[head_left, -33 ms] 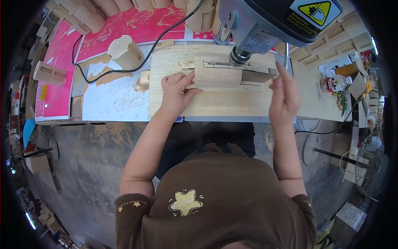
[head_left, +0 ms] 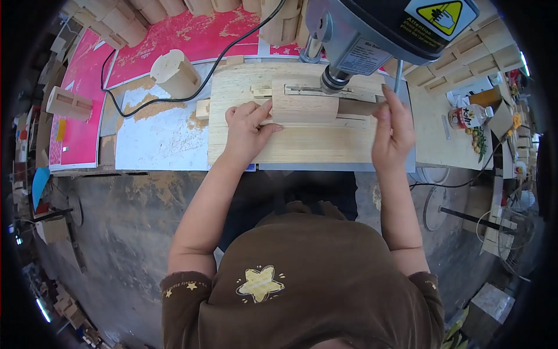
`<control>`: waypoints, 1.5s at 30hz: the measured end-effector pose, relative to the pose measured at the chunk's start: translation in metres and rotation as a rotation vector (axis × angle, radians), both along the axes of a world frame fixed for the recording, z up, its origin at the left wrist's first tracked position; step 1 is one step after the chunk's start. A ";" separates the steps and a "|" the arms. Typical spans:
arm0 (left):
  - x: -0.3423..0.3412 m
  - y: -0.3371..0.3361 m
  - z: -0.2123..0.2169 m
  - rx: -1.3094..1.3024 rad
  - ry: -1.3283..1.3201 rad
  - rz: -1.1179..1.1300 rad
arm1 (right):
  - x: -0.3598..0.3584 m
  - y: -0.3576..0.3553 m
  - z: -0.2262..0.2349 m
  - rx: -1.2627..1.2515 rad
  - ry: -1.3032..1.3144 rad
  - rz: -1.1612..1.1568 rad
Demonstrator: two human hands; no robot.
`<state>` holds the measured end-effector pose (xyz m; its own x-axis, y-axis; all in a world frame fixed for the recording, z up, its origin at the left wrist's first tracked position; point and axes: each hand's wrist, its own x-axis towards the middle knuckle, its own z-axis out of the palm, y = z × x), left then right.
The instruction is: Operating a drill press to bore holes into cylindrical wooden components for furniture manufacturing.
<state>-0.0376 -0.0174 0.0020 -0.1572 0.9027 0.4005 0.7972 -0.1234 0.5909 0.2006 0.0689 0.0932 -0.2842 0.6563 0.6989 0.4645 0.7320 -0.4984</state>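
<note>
My left hand lies on the pale wooden board. Its index finger presses the left end of a rounded wooden block, with the thumb along the block's near edge and the other fingers curled. A long slot runs along the board behind the block. Over the block hangs the chuck of a grey drill press, its tip close to the block's far edge. At the board's right end my right hand has its fingers curled at the lower end of the metal lever, partly hiding it.
A wooden cylinder stands on the bench to the left, and another lies farther left. A black cable crosses behind my left hand. Stacked wooden pieces line the right back, near a clear jar. Sawdust covers parts of the bench.
My right hand has shifted slightly left, and the lever has swung with it. My left hand and the block stay in place.
</note>
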 end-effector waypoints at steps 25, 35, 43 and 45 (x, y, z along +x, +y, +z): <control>0.027 0.013 -0.004 0.110 0.002 0.036 | -0.008 0.057 0.135 -0.067 0.115 -0.052; 0.040 0.015 -0.006 0.180 -0.031 0.042 | 0.009 0.007 -0.017 0.005 0.170 0.132; 0.038 0.014 -0.009 0.151 -0.064 0.041 | 0.004 0.015 -0.024 0.118 0.163 0.186; 0.041 0.015 -0.010 0.161 -0.064 0.035 | 0.016 0.019 -0.008 0.137 0.208 0.189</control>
